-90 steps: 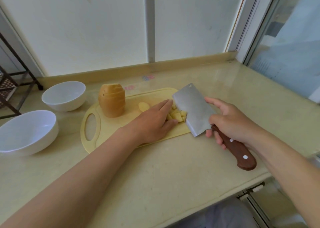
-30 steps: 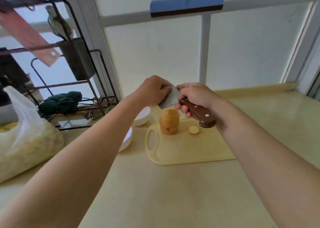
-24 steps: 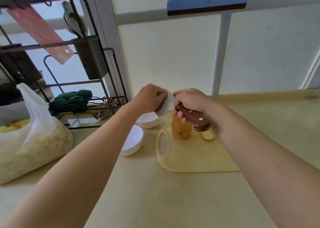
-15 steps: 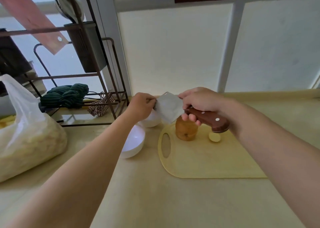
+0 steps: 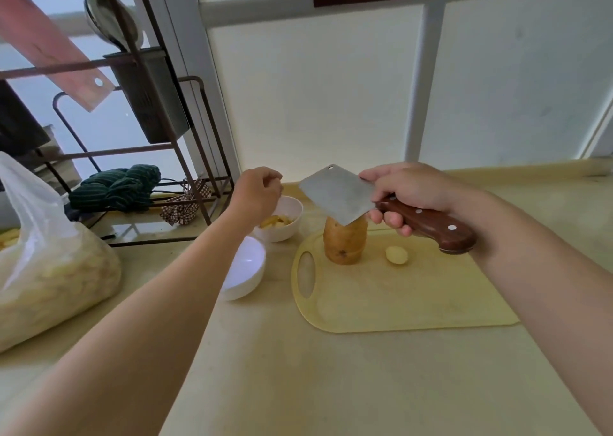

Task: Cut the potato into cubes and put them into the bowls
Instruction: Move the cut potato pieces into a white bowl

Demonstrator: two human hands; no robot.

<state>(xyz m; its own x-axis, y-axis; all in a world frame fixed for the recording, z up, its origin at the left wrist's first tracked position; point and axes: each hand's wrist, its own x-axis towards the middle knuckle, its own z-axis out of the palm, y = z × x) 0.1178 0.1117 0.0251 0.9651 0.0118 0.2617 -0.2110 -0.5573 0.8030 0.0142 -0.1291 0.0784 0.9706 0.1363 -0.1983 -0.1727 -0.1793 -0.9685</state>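
Note:
My right hand (image 5: 408,193) grips the brown handle of a cleaver (image 5: 338,195), whose blade hangs above the upright potato piece (image 5: 345,241) on the yellow cutting board (image 5: 398,296). A small potato slice (image 5: 396,255) lies on the board beside it. My left hand (image 5: 258,193) hovers over the far white bowl (image 5: 292,226), fingers loosely curled and holding nothing. Potato cubes (image 5: 275,221) lie in that bowl. The near white bowl (image 5: 245,269) is partly behind my left forearm.
A dark metal rack (image 5: 139,157) stands at the back left with a green striped cloth (image 5: 116,187) on its lower shelf. A clear plastic bag (image 5: 49,269) of cut pieces sits at the left. The beige counter (image 5: 298,386) stretches toward me.
The cubes went from the board onto the cleaver blade and into the far bowl. My left hand has come off the blade and the blade has swung back over the potato.

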